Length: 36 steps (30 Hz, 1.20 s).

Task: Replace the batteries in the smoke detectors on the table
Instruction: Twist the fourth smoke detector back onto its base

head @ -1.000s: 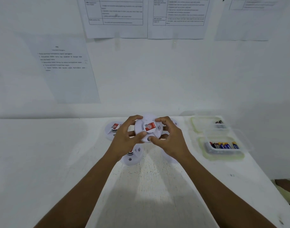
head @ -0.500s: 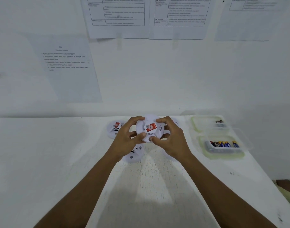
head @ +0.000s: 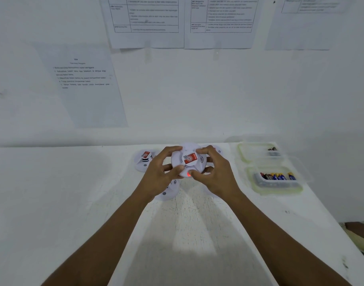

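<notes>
I hold a round white smoke detector (head: 189,159) with a red label above the table, face toward me. My left hand (head: 159,174) grips its left rim and my right hand (head: 217,174) its right rim. Both thumbs rest near its lower edge, where a small red light glows. A second detector (head: 145,161) lies on the table to the left. A third (head: 169,189) sits partly hidden under my left hand, and another (head: 218,150) peeks out behind my right hand.
A clear plastic tub (head: 277,189) with several batteries stands at the right. Behind it a second tub (head: 252,153) holds a few dark batteries. The white table (head: 73,203) meets a wall with taped paper sheets (head: 84,85). The table's right edge runs close by.
A red light now glows at the held detector's lower edge under my thumbs. Both hands keep the same grip and place.
</notes>
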Tool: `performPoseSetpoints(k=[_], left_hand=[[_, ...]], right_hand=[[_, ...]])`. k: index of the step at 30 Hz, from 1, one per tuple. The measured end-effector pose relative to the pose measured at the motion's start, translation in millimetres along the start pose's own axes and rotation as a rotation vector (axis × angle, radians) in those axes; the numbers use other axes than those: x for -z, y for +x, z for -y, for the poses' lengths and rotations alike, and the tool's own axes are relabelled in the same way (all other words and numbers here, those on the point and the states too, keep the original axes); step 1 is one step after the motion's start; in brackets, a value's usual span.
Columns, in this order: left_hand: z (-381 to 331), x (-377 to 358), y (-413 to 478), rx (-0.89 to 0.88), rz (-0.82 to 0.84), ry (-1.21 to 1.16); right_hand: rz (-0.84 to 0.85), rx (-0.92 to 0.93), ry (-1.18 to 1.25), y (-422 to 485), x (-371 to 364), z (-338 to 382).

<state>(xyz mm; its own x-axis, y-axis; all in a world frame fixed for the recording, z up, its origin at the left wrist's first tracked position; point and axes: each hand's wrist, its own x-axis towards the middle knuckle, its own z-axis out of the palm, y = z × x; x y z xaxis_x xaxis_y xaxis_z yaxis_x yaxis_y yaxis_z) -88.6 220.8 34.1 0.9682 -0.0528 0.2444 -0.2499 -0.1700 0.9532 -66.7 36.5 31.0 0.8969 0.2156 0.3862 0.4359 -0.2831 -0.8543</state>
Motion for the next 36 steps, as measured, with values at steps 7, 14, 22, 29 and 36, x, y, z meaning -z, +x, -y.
performPoseSetpoints(k=[7, 14, 22, 29, 36], left_hand=[[-2, -2, -8, -0.003, -0.019, 0.011], [-8, -3, -14, 0.007, -0.006, -0.041], [-10, -3, -20, 0.015, 0.016, -0.057], [-10, -4, -26, 0.013, 0.012, -0.027], [-6, -5, -32, 0.032, 0.01, -0.045]], right_hand=[[0.019, -0.02, 0.039, -7, 2, 2], [0.022, -0.065, 0.085, -9, 7, -1], [0.007, -0.094, 0.094, -13, 9, -1], [0.003, -0.117, 0.092, -19, 7, 1], [0.009, -0.13, 0.088, -27, 6, 3]])
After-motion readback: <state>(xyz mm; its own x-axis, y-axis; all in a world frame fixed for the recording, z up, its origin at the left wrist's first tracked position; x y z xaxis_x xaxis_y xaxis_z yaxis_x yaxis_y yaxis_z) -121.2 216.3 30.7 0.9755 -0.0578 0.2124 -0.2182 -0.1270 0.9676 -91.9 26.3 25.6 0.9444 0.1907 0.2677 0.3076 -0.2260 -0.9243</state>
